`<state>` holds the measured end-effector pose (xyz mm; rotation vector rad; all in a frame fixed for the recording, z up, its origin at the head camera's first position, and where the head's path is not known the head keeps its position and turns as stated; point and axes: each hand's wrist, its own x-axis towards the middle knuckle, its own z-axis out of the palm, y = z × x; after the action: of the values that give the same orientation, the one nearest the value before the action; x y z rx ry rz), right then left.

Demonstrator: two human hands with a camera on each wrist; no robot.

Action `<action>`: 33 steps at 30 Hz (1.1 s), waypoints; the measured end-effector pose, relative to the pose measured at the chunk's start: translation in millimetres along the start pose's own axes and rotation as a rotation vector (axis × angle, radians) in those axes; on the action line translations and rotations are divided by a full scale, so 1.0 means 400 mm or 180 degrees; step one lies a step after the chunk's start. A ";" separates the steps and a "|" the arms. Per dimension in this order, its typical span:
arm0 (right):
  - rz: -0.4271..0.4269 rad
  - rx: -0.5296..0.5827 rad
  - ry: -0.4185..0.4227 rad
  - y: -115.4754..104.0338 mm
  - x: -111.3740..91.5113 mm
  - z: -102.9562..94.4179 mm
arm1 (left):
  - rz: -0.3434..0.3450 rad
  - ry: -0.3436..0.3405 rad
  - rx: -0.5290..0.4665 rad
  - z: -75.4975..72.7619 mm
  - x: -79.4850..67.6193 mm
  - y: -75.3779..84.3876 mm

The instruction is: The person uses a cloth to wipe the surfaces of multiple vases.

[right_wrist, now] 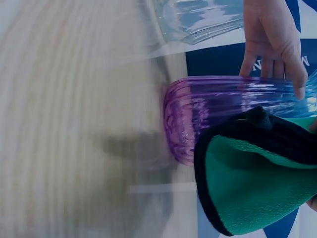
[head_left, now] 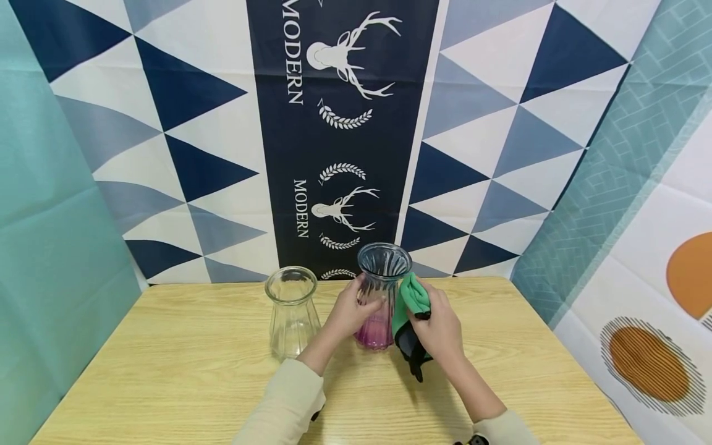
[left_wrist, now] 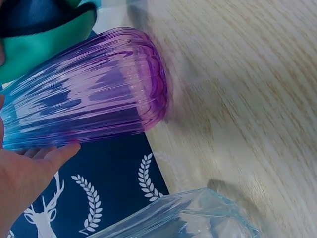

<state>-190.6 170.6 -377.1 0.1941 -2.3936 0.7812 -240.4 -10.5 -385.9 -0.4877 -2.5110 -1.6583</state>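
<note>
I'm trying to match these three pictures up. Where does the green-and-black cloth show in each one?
Head view: the green-and-black cloth is right of centre, low, in the right hand.
Left wrist view: the cloth fills the top-left corner, cut off by the edge.
Right wrist view: the cloth is at lower right, cut off by the edge.
Shared landmark: the purple-and-blue vase.

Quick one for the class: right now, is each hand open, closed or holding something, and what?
Left hand: holding the blue-and-purple vase by its side.
Right hand: holding the green, black-edged cloth.
</note>
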 end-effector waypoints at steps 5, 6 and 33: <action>-0.0065 0.0095 0.0085 -0.014 0.006 0.002 | 0.0054 0.0002 0.0003 0.000 0.002 0.001; -0.0067 0.0079 0.0061 -0.013 0.005 0.005 | 0.0073 -0.0001 0.0008 0.001 0.003 0.001; -0.0055 -0.0116 -0.0341 0.036 -0.009 0.015 | -0.0075 -0.0056 -0.0037 -0.003 0.002 0.008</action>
<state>-195.0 178.8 -390.0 0.2472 -2.5015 0.7356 -240.4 -10.2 -382.3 -0.4777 -2.5308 -1.6850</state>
